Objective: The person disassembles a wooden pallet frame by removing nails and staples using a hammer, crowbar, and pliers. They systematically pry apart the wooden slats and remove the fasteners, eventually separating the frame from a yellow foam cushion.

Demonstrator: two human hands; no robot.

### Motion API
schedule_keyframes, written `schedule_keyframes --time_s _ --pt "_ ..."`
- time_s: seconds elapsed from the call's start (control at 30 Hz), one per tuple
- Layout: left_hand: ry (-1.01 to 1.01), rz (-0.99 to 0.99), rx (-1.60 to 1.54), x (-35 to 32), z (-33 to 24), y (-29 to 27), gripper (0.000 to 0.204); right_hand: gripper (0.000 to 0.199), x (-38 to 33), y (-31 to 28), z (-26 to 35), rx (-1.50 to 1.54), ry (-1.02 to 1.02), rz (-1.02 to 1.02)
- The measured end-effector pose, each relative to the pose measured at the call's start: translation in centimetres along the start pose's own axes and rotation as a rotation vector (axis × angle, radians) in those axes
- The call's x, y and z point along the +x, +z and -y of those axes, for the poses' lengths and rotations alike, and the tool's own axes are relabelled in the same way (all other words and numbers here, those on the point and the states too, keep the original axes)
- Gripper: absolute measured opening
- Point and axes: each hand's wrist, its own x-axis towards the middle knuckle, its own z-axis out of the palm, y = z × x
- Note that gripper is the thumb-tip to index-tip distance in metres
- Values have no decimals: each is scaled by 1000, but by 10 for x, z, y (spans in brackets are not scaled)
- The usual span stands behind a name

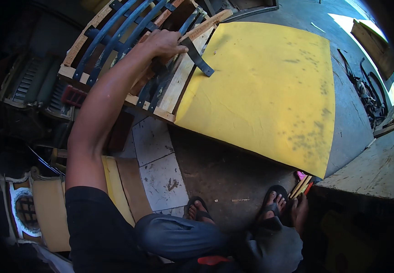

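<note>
My left hand [164, 44] is closed around a short black strap [198, 58] at the edge of a wooden frame [168, 93]. The strap's loose end, with small holes in it, hangs over the corner of a yellow foam sheet [260, 91] with dark stains. Down by my foot, my right hand [300, 213] is beside a bundle of thin wooden sticks [301, 185] with something red and something pink among them. Shadow covers its fingers, so its grip cannot be made out.
Dark straps [115, 38] run across the frame at the upper left. Cushioned furniture [49, 209] stands at the lower left. White tiles [163, 177] border the dark floor. A wooden panel [365, 168] and a heap of black strips [370, 91] lie at the right.
</note>
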Motion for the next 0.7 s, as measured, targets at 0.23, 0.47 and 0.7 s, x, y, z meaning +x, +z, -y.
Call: schedule_keyframes --time_s 0.23,0.47,0.7 --pt "-177 -114 -179 -11 34 1 60 61 41 43 -3 -194 59 -168" --pt "-71 -199 10 1 -6 -5 49 37 47 46 -49 430 144 -198" --pt "-146 -290 -67 7 44 55 39 34 45 -2 -7 391 206 -149"
